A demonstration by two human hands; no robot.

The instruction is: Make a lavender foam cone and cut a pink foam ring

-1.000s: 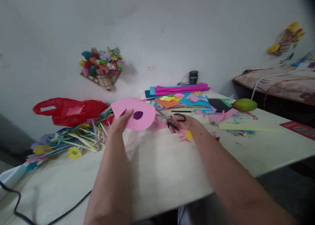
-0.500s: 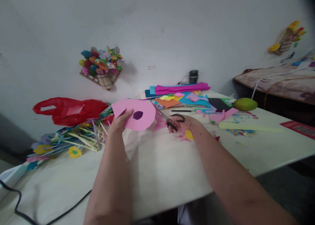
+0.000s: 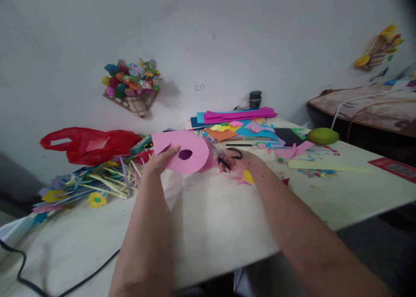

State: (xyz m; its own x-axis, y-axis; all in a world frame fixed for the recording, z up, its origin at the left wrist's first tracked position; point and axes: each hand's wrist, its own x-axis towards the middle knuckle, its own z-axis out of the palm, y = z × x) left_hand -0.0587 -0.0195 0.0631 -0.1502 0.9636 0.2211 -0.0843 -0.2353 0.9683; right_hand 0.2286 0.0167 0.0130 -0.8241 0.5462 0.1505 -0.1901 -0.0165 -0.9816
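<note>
A pink sheet of paper point(image 3: 198, 151) with a rounded right edge and a round hole in it is pinched in my left hand point(image 3: 160, 160), thumb on top, above the table. A slit shows in the sheet beside my thumb. My right hand point(image 3: 234, 159) is closed round the black-handled scissors point(image 3: 225, 161), its fingers in the loops. The blades point left toward the sheet's curved right edge and are partly hidden behind it. Just below my right hand lie pink scraps and a yellow piece point(image 3: 248, 176).
A red plastic bag point(image 3: 81, 145), thin paper strips point(image 3: 107, 182) and a yellow paper flower point(image 3: 96, 200) lie at left. Coloured sheets point(image 3: 240, 115) are stacked at the back. A green mango-like fruit point(image 3: 323, 136) sits at right. A black cable point(image 3: 91, 277) crosses the front left.
The pink sheet and my left hand have shifted slightly right. My right hand with the scissors has moved a little left, closer to the sheet's edge.
</note>
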